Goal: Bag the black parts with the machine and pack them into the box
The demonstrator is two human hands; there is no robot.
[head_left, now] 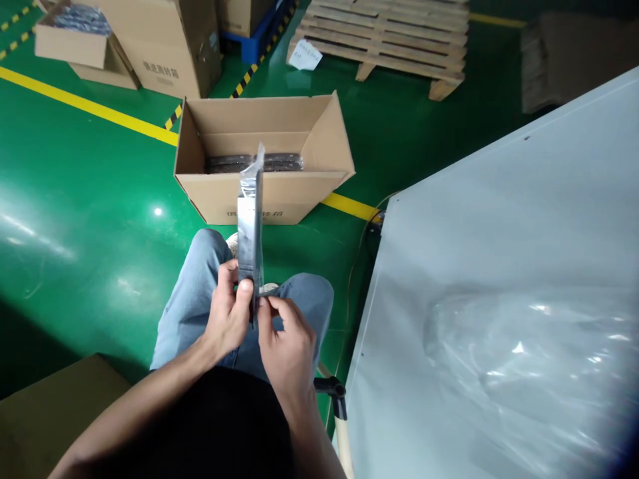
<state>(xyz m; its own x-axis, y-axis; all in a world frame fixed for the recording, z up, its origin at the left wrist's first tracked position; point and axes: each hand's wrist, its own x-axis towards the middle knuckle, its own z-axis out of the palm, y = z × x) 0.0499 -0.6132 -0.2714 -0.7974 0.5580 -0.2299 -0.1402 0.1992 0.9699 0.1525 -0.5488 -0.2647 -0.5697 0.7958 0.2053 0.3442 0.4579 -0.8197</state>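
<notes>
My left hand is closed round the lower end of a long, flat dark part in a clear plastic bag, held upright above my lap. What kind of part it is I cannot make out. My right hand pinches the edge of the plastic at the lower right of the part, thumb against forefinger. Beyond the part stands an open cardboard box, its flaps up. Inside it lie several dark wrapped pieces, side by side.
To the right is a pale grey tabletop with clear plastic bags on it. A wooden pallet lies on the green floor ahead. More cardboard boxes stand at the upper left, and another box at the lower left.
</notes>
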